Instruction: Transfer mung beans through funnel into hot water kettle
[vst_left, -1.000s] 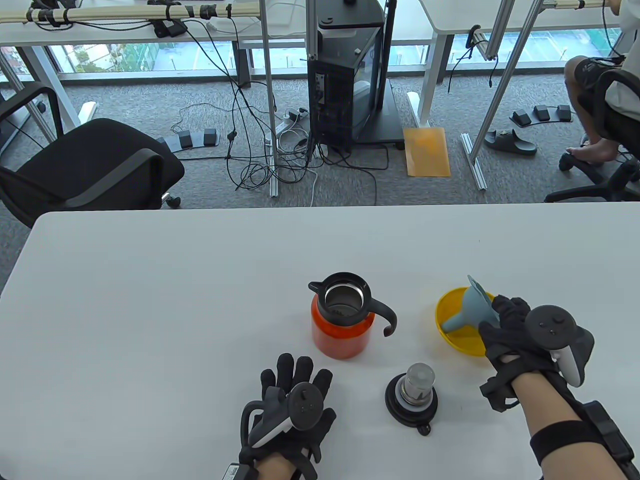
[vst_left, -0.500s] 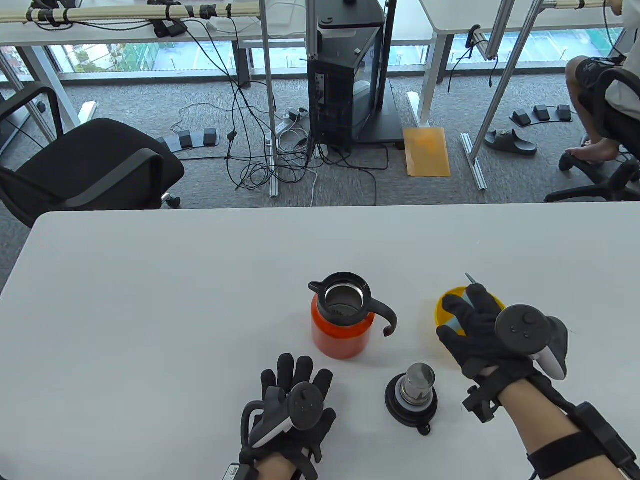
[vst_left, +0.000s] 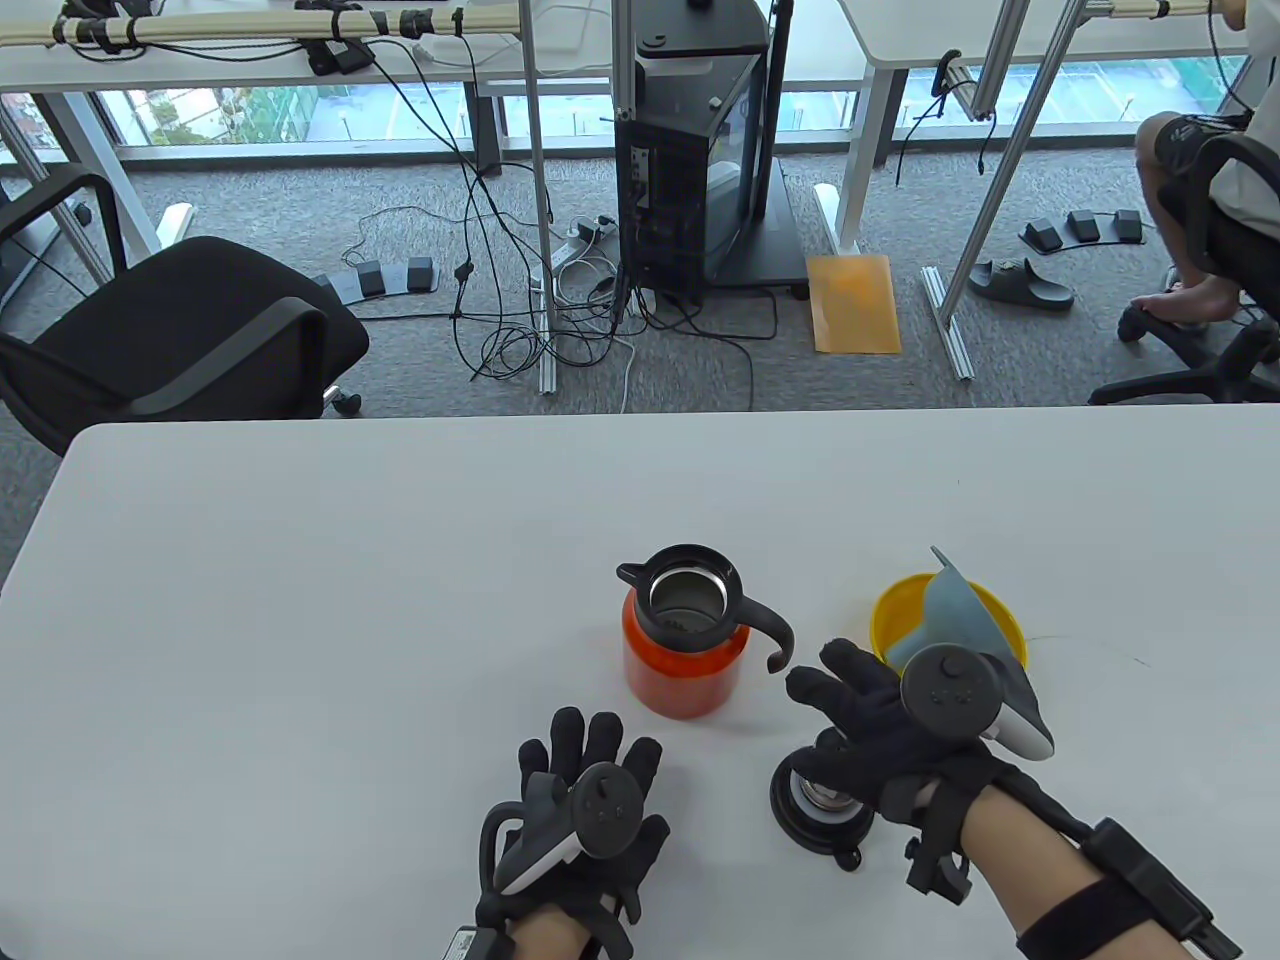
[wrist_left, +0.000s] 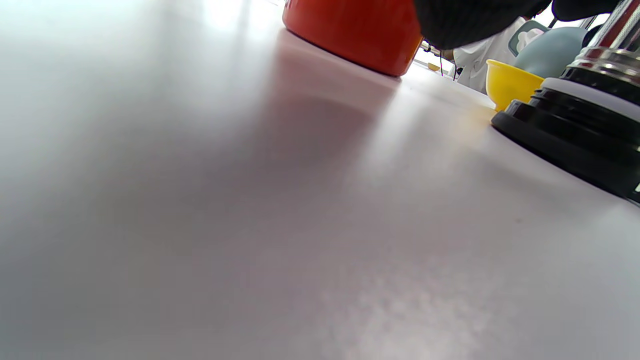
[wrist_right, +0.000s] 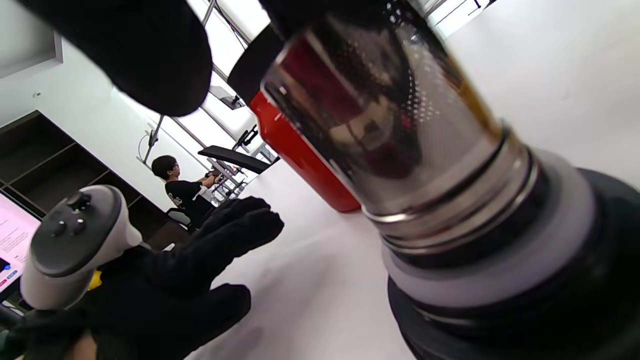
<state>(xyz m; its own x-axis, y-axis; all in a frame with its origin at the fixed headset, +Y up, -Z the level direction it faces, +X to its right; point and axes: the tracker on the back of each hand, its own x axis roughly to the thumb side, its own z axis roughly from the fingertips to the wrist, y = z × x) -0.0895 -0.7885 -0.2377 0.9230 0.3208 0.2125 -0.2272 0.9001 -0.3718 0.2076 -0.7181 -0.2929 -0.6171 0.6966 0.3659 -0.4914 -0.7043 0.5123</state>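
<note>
1. The right hand (vst_left: 880, 735) hovers over the upturned kettle lid (vst_left: 822, 812), fingers spread; actual contact cannot be told.
2. The left hand (vst_left: 585, 825) lies flat on the white table (vst_left: 300, 650), fingers spread.
3. The orange kettle (vst_left: 688, 640) stands open; the blue-grey funnel (vst_left: 950, 615) leans in the yellow bowl (vst_left: 895, 612).

The table view looks down from above and behind both hands, taking in the whole table (vst_left: 300, 560) and the office floor beyond. The left wrist view sits almost at tabletop level, facing past the left hand toward the orange kettle (wrist_left: 360, 30) and the kettle lid (wrist_left: 585, 115). The right wrist view, seemingly tilted, presses close against that lid (wrist_right: 450, 200), sharing kettle (wrist_right: 300, 150) and lid with the others.
</note>
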